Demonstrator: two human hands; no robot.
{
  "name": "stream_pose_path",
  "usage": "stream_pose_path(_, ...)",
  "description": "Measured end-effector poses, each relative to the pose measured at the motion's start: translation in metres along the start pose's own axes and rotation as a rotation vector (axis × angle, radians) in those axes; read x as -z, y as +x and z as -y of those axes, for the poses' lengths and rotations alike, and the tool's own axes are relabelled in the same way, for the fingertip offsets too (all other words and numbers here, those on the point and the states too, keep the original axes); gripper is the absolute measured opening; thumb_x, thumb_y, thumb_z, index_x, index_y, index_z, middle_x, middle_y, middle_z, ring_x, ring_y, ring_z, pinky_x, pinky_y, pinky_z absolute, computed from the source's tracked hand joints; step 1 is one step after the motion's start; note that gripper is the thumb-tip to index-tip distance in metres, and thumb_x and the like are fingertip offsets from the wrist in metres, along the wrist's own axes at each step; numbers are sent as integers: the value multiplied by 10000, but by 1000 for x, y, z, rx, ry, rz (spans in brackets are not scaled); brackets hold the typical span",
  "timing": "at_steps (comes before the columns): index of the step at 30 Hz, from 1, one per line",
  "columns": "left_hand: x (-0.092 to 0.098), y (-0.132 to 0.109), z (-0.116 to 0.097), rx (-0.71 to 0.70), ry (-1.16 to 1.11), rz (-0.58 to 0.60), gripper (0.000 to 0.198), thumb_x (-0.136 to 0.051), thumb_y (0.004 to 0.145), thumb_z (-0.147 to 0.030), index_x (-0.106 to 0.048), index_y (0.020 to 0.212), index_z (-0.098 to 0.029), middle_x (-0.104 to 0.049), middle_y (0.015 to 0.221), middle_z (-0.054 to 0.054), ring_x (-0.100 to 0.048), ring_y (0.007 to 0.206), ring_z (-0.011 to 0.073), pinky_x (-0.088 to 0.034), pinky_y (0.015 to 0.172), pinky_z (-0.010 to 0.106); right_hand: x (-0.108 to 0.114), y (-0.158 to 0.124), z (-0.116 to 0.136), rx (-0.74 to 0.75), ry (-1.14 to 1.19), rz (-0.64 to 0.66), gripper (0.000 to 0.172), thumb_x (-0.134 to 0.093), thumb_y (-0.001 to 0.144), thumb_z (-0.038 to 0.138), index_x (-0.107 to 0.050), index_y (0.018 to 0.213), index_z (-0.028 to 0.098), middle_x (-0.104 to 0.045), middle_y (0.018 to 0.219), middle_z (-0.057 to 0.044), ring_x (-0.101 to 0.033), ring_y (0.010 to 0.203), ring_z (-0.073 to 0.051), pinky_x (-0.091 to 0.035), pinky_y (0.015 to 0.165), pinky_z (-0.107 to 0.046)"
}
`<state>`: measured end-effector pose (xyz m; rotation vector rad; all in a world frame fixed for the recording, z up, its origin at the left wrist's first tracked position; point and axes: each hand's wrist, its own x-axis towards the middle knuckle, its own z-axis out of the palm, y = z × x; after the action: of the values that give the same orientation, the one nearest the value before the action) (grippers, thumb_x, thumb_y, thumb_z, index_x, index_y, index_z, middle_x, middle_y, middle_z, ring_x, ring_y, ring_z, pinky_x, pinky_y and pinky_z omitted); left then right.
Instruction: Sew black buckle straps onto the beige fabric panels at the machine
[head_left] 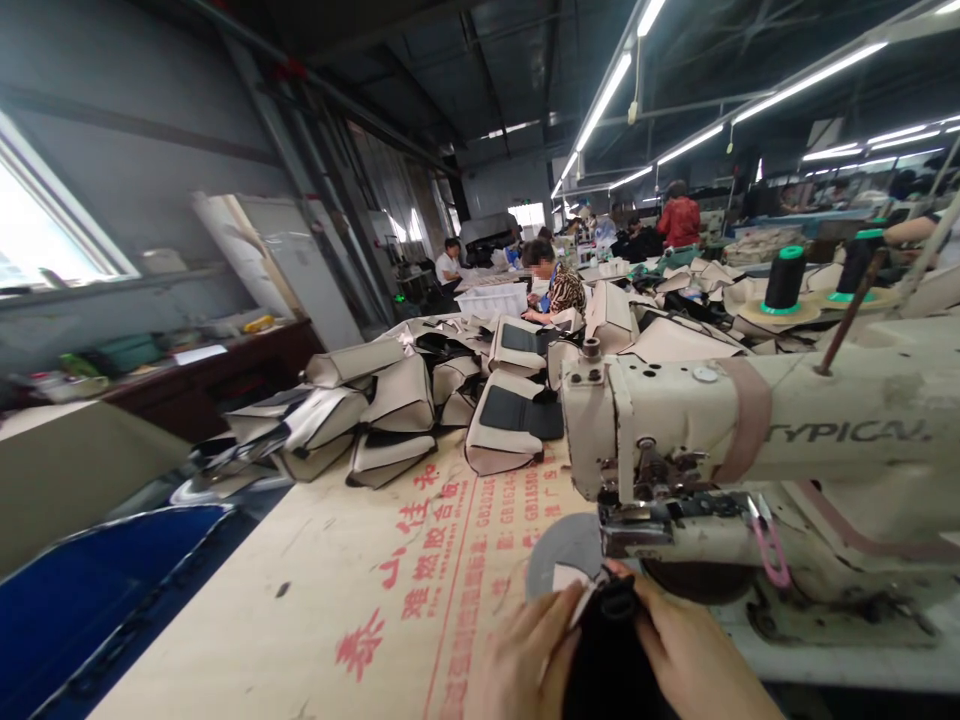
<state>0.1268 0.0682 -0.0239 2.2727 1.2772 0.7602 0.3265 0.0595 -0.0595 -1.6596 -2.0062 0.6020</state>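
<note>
My left hand (529,650) is closed on the left edge of a black fabric piece (611,670) with a pale strip at its top. My right hand (686,640) grips the same piece from the right, thumb and fingers at its upper edge. A dark rounded part shows at the top of the piece, too blurred to name. Both hands are just below and in front of the sewing machine's (675,410) arm end. Pink-handled thread snips (770,550) rest on the machine's lower arm. The lower part of the fabric runs out of view.
Beige and black sewn covers (397,395) are heaped along the back of the plywood table (300,600). Thread cones (784,282) stand behind the machine. A blue-lined bin (112,590) is at lower left. A co-worker (562,285) sits beyond the heap near a white crate (491,300).
</note>
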Motion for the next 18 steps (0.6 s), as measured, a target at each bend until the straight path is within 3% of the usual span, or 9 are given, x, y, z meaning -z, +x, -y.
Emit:
stream_pose_path(2,9,15,7,8,-55,111,279,-452,868,-266,-607,1092,-327,-643,1078,-31,-592,984,128,-460,879,212,1,1,-3,40,23,-31,411,-383,872,189,-459,1272,244,-683,872,-48,-647,806,-210,-480,781,-272)
stream_pose_path(5,21,38,11,-35,-72,234,316,-557,807,-277,-591,1117,-324,-616,1134,-30,-570,1031,155,-439,922,257,4,5,-6,121,60,-82,355,-402,888,213,-509,1219,281,-666,933,-31,-631,871,-193,-486,801,-273)
stream_pose_path(10,21,46,6,-125,6,254,302,-482,848,-200,-585,1123,-272,-637,1088,-6,-591,968,139,-447,877,236,15,13,-8,317,88,-131,295,-408,901,224,-548,1160,217,-477,1266,-60,-443,1170,-186,-399,975,-338)
stream_pose_path(14,22,39,10,-231,-9,369,392,-427,852,-95,-544,1176,-281,-632,1101,-21,-572,1001,124,-417,899,216,28,14,-8,529,125,10,310,-402,916,205,-511,1206,206,-535,1210,-48,-424,1186,-147,-344,1031,-330)
stream_pose_path(18,21,36,15,-195,-111,371,288,-462,874,-225,-587,1126,-284,-649,1050,-14,-582,963,119,-433,864,193,33,12,-8,549,114,107,308,-406,919,193,-489,1216,193,-519,1223,-50,-410,1189,-128,-364,1012,-275)
